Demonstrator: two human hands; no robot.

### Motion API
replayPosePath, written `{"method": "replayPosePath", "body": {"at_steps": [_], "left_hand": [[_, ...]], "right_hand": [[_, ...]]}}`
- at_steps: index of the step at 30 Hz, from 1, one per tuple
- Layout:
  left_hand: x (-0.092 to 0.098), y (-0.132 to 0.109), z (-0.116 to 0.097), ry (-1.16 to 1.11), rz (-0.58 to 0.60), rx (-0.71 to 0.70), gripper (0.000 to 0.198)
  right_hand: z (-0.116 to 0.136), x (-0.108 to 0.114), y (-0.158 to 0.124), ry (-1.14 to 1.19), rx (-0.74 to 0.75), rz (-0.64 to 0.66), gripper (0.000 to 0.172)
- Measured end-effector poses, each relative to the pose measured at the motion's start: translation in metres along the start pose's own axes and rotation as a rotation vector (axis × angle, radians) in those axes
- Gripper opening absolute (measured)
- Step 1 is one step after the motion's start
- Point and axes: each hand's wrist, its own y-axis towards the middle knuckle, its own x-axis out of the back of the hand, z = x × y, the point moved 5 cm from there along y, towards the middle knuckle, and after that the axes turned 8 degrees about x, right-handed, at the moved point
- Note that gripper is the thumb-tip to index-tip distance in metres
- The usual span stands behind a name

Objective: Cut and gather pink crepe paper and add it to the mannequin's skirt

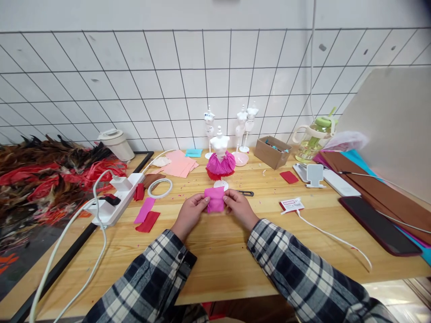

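Observation:
Between my two hands a small magenta piece of crepe paper [214, 200] is held up just above the table. My left hand [192, 211] pinches its left edge with the thumb on top. On the opposite edge my right hand [241, 207] does the same. Right behind it stands a white mini dress form [220, 142] wearing a magenta skirt [220, 165] with a red fringe at the hem. Beside my right hand lies a black-handled tool [245, 193], its far end partly hidden. Left of my left hand are a magenta strip [144, 210] and a red strip [148, 222].
A roll of tape [160, 188], pink sheets [177, 163] and a power strip [123, 202] lie leftward, near feathers [50, 175]. Rearward are more dress forms [241, 128] and a cardboard box [271, 154]. To the right are a bottle [308, 146], a phone stand [314, 175] and a phone [379, 226].

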Motion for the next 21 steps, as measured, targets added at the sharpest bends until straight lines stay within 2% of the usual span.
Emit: {"method": "replayPosePath", "body": {"at_steps": [10, 15, 18, 21], "left_hand": [[0.0003, -0.0048, -0.0001, -0.101, -0.021, 0.077, 0.035], [-0.0002, -0.0055, -0.0001, -0.081, -0.027, 0.056, 0.034], [-0.0005, -0.0058, -0.0017, -0.07, -0.025, 0.045, 0.036], [0.0053, -0.0057, -0.0033, -0.056, -0.102, 0.032, 0.038]], "right_hand": [[-0.0032, 0.0036, -0.0005, 0.132, -0.071, -0.045, 0.021], [-0.0008, -0.0008, -0.0036, 0.26, -0.104, -0.039, 0.03], [-0.0009, -0.0028, -0.0033, 0.221, -0.106, -0.012, 0.037], [-0.0035, 0.0005, -0.0012, 0.178, -0.114, -0.045, 0.038]]}}
